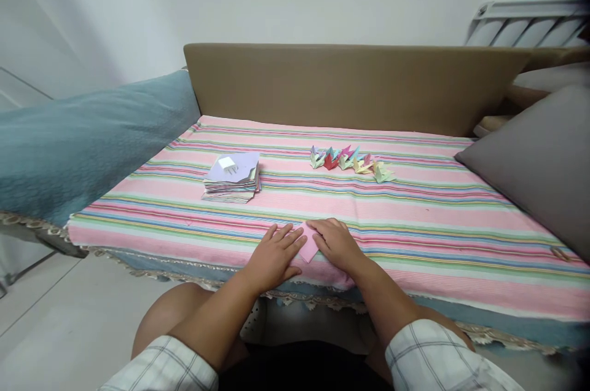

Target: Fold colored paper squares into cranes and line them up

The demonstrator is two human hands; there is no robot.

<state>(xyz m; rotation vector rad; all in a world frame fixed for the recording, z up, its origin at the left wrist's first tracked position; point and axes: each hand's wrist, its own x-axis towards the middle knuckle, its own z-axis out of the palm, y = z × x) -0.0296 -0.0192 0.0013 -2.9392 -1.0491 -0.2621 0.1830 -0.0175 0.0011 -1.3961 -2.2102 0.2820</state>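
Observation:
A small piece of pink folded paper [308,246] lies on the striped cloth near the front edge, one pointed corner toward me. My left hand [275,256] rests palm down at its left side. Its fingers are spread, and the fingertips touch the paper's left edge. From the right, my right hand [337,244] lies over the paper's right side. Its index finger reaches along the upper edge and its thumb sits apart, lower down. The right hand covers part of the paper, and its other fingers are partly hidden.
A stack of coloured paper sheets [233,185] stands at the back left, with a white charger plug [227,163] on top. Several folded paper cranes [343,160] sit in rows farther back. A grey cushion [539,163] is at right; a brown backrest [341,86] runs behind.

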